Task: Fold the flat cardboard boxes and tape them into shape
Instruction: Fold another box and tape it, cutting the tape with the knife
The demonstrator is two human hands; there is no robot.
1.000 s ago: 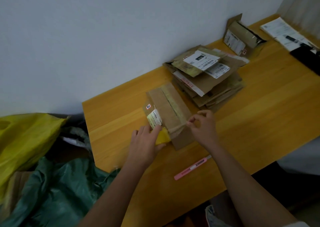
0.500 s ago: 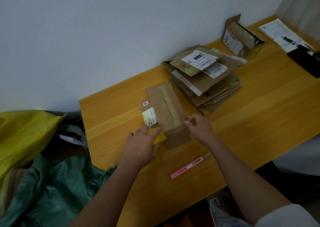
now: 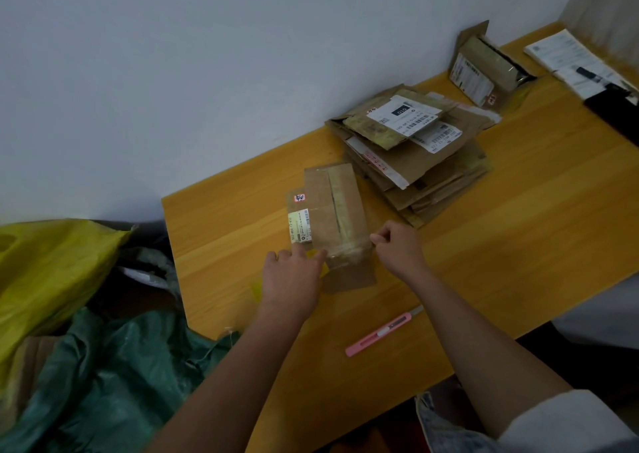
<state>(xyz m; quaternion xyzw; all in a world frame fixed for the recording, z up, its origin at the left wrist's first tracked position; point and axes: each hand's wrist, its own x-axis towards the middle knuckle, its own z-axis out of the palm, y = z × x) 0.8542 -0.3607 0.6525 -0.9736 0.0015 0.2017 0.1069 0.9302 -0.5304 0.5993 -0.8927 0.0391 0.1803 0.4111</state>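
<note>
A small folded cardboard box (image 3: 333, 210) stands on the wooden table (image 3: 501, 245), with a white label on its left side. A strip of clear tape (image 3: 347, 247) runs across its near top edge. My right hand (image 3: 397, 248) pinches the tape's right end just off the box's right side. My left hand (image 3: 294, 279) holds a yellow tape roll (image 3: 313, 254), mostly hidden under the palm, with a fingertip on the tape's left end at the box's near left corner. A stack of flat cardboard boxes (image 3: 415, 155) lies behind and to the right.
A pink utility knife (image 3: 382, 332) lies near the table's front edge. A taped box (image 3: 484, 68) stands at the back right by papers (image 3: 570, 58) and a black device (image 3: 615, 106). Yellow (image 3: 52, 272) and green (image 3: 114, 376) bags sit left of the table.
My right hand has pulled the tape rightward across the box's near end and now pinches it past the right edge. My left hand stays at the near left corner.
</note>
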